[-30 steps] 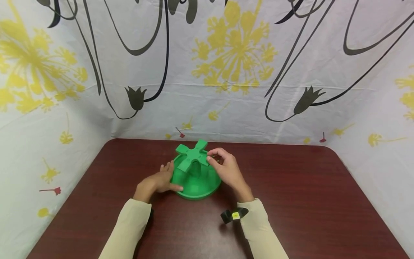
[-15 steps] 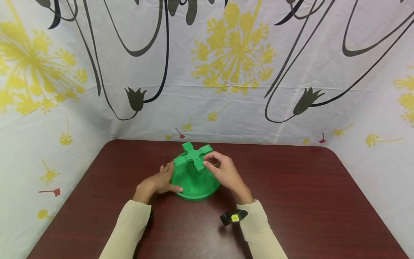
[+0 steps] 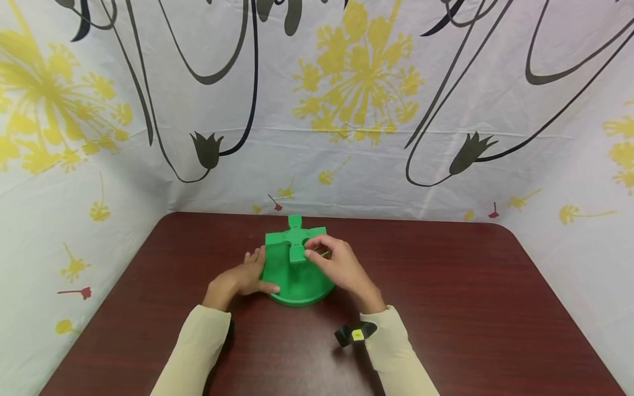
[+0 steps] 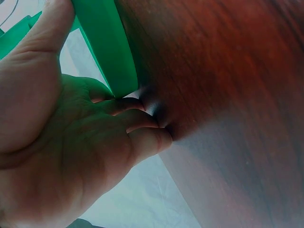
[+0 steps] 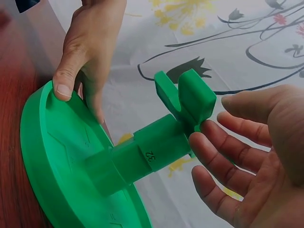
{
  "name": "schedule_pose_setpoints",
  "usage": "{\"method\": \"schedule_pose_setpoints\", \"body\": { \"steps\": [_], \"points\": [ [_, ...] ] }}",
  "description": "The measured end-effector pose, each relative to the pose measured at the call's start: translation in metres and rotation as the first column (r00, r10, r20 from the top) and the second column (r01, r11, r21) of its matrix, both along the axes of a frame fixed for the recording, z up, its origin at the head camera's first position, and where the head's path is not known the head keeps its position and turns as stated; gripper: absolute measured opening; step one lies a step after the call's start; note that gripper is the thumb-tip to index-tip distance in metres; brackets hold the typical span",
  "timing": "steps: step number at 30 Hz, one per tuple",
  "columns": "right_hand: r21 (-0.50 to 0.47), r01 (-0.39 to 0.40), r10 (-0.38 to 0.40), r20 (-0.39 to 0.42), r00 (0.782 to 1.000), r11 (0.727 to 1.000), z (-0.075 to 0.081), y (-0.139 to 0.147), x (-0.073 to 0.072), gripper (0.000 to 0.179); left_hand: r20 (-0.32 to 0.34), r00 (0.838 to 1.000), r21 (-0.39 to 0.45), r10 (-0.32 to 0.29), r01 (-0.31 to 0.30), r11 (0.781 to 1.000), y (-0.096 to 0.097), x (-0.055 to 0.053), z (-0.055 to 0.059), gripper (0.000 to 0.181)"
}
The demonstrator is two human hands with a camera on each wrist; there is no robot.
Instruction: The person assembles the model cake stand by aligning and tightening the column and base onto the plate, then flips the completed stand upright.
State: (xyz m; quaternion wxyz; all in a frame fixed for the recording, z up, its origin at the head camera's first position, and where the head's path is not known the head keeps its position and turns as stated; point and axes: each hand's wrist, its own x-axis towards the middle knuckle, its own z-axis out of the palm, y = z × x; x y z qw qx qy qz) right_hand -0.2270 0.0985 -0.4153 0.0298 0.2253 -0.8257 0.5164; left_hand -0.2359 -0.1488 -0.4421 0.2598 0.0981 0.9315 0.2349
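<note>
A green round base [image 3: 297, 295] with a raised rim stands on the table. From its middle rises a green stepped post [image 5: 130, 159] marked "32", topped by a green cross-shaped handle [image 3: 295, 236] with blunt arms. My left hand [image 3: 244, 276] grips the base at its left side, thumb [image 5: 64, 88] over the rim and fingers against the outer wall. At the handle's near right, my right hand [image 3: 349, 269] has thumb and curled fingers about one arm; the right wrist view shows the fingertips at the handle and the thumb close beside it.
The dark reddish-brown table [image 3: 446, 308] reaches back to a white cloth [image 3: 366, 176] printed with flowers, which also hangs at both sides. A black wrist camera [image 3: 354, 334] juts from the right sleeve, low over the table.
The cross-shaped handle has turned clockwise as seen from above. My right hand has shifted slightly left and nearer with it. The left hand and the base have stayed in place.
</note>
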Motion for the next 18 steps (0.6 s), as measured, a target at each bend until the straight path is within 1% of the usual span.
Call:
{"method": "schedule_pose_setpoints", "body": {
  "steps": [5, 8, 9, 11, 13, 15, 16, 18],
  "points": [
    [0.011, -0.029, 0.029, 0.008, 1.000, 1.000, 0.002, -0.001, 0.002, 0.011, -0.007, 1.000, 0.001, -0.001, 0.001, 1.000, 0.000, 0.000, 0.000, 0.116],
    [-0.007, -0.012, 0.012, -0.007, 1.000, 1.000, 0.005, 0.001, 0.002, 0.011, -0.006, 1.000, 0.001, 0.000, 0.000, 1.000, 0.000, 0.000, -0.001, 0.116],
    [-0.025, 0.005, -0.006, -0.019, 1.000, 1.000, 0.005, 0.002, 0.002, 0.010, -0.006, 1.000, 0.000, -0.001, 0.001, 1.000, 0.000, -0.001, -0.001, 0.116],
    [-0.096, 0.053, -0.057, -0.040, 0.998, 0.994, 0.006, 0.004, 0.001, 0.008, -0.004, 1.000, -0.003, -0.002, 0.002, 1.000, -0.001, -0.001, -0.002, 0.117],
    [-0.178, 0.115, -0.128, -0.062, 0.990, 0.977, 0.005, 0.006, 0.000, 0.007, -0.002, 1.000, -0.003, -0.001, 0.001, 1.000, -0.001, -0.001, -0.002, 0.117],
    [-0.255, 0.169, -0.193, -0.073, 0.978, 0.952, 0.005, 0.008, -0.003, 0.008, -0.001, 1.000, -0.001, 0.001, -0.001, 1.000, -0.001, -0.001, -0.002, 0.117],
    [-0.275, 0.193, -0.221, -0.072, 0.973, 0.942, 0.004, 0.008, -0.003, 0.011, 0.001, 1.000, 0.002, 0.002, -0.002, 1.000, -0.001, -0.001, -0.002, 0.117],
    [-0.266, 0.233, -0.258, -0.062, 0.964, 0.935, 0.003, 0.009, -0.005, 0.018, 0.004, 1.000, 0.008, 0.005, -0.005, 1.000, 0.000, -0.001, -0.002, 0.117]
  ]
}}
